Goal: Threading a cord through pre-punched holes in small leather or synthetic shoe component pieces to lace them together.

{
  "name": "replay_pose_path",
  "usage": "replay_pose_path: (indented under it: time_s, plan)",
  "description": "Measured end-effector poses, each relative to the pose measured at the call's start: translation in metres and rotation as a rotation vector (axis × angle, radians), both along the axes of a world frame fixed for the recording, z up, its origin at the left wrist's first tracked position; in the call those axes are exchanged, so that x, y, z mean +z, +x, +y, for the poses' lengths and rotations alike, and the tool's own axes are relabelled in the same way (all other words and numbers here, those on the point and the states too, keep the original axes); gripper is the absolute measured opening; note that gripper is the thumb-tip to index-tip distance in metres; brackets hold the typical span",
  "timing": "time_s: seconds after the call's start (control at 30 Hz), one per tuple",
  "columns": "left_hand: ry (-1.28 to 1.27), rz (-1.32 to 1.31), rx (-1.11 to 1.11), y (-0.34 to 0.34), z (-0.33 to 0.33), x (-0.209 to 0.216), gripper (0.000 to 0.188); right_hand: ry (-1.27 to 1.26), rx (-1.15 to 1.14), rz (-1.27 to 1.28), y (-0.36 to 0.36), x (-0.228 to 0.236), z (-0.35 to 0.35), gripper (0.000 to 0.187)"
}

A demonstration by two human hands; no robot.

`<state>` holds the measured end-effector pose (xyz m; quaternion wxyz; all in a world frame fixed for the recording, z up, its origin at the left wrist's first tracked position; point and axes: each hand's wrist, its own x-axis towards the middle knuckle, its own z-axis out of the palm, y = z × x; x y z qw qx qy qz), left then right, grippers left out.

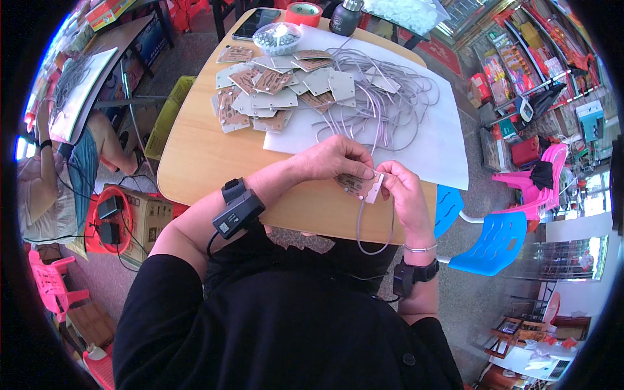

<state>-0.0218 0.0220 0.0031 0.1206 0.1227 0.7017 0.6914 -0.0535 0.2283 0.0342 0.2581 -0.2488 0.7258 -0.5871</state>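
"How do the edges run?"

"From the left: the rounded edge of the surface point(188, 149), a band of wood, then the pile of brown and grey plates point(279, 81). Right of that, grey cables point(390, 110) spread over a white sheet point(443, 140) that juts past the surface's right edge, near a blue chair point(491, 244)."

"And on the near side?"

"A strip of wood between pile and near edge, crossed by the left forearm."

"The hands?"

"The left hand point(333, 159), bent at the wrist, pinches one brown plate point(359, 187) near its top. That plate sits between both hands, over the surface's near right part. The right hand point(404, 187), fingers curled, grips its right edge; a cable loop point(370, 251) hangs below."
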Motion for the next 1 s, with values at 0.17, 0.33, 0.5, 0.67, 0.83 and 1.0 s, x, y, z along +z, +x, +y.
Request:
replay_pose_path:
  time_s: [0.17,0.33,0.5,0.67,0.83,1.0]
  plan:
    - [0.025,-0.005,0.036,0.000,0.000,-0.002,0.020,-0.058,-0.037,0.016,0.003,0.003,-0.003,0.013]
    - [0.053,-0.011,0.016,0.000,0.000,-0.001,0.020,-0.194,-0.085,-0.052,0.004,-0.001,-0.006,0.013]
    - [0.011,-0.010,0.024,0.000,0.000,0.001,0.022,-0.105,-0.066,-0.015,0.009,0.010,-0.007,0.015]
    - [-0.028,-0.004,0.016,0.004,0.005,0.004,0.021,0.108,-0.068,0.482,0.020,0.008,-0.007,0.018]
    - [0.079,-0.135,-0.217,0.005,0.003,0.001,0.019,-0.392,-0.419,0.145,0.019,0.020,0.004,0.018]
    - [-0.049,-0.150,-0.524,0.009,-0.001,0.002,0.018,-0.723,-0.662,-0.050,-0.024,0.027,0.075,0.016]
